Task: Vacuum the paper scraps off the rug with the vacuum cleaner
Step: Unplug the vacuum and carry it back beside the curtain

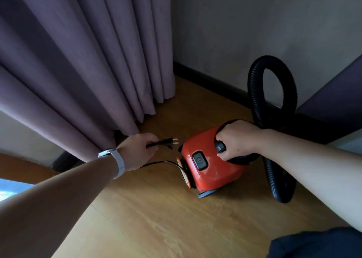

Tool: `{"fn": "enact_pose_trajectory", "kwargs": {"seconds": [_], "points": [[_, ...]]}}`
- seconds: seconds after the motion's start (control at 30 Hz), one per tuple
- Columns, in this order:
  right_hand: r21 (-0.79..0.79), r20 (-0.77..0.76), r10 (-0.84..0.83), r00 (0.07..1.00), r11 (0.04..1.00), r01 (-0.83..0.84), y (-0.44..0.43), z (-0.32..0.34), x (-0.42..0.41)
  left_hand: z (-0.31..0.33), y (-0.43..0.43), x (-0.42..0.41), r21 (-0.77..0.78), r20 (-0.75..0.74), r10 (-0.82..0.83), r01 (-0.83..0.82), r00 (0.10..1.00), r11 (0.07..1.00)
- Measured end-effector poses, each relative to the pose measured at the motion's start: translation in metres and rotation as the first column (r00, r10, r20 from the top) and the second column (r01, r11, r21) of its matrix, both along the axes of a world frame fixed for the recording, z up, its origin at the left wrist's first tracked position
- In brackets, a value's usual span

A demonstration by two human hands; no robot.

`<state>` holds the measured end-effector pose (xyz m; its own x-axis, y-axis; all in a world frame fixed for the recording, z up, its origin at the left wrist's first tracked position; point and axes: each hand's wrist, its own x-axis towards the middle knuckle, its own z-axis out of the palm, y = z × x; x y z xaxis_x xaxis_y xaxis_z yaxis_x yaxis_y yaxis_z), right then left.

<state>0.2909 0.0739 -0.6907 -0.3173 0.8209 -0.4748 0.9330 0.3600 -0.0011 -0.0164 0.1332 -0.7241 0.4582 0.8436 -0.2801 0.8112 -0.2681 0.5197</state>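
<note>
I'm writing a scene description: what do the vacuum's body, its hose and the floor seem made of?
Vacuum body: glossy red plastic, likely; it shows sharp highlights. Hose: black ribbed plastic, bent in a loop. Floor: planks with grain and seams, wood or laminate.

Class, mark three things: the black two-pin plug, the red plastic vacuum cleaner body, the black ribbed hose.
black two-pin plug [166,142], head view, on its moulded body
red plastic vacuum cleaner body [218,169], head view, on its top shell
black ribbed hose [254,85], head view, on the loop's left side
</note>
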Motion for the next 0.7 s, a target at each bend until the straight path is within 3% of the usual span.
{"fn": "enact_pose_trajectory", "kwargs": {"seconds": [0.3, 0.53, 0.7], "points": [[0.117, -0.145, -0.096, 0.985, 0.987, 0.114, -0.016, 0.046, 0.007, 0.015, -0.003, 0.001, 0.215, 0.028, 0.111, -0.114, 0.993, 0.97], [0.238, -0.276, -0.153, 0.949, 0.946, 0.221, -0.046, 0.09, 0.014, 0.03, -0.005, -0.002, 0.167, 0.066, 0.077, -0.087, 0.995, 0.982], [0.226, -0.383, -0.237, 0.893, 0.913, 0.339, -0.065, 0.103, 0.019, 0.033, -0.003, 0.009, 0.109, 0.118, 0.032, -0.045, 0.992, 0.993]]}}
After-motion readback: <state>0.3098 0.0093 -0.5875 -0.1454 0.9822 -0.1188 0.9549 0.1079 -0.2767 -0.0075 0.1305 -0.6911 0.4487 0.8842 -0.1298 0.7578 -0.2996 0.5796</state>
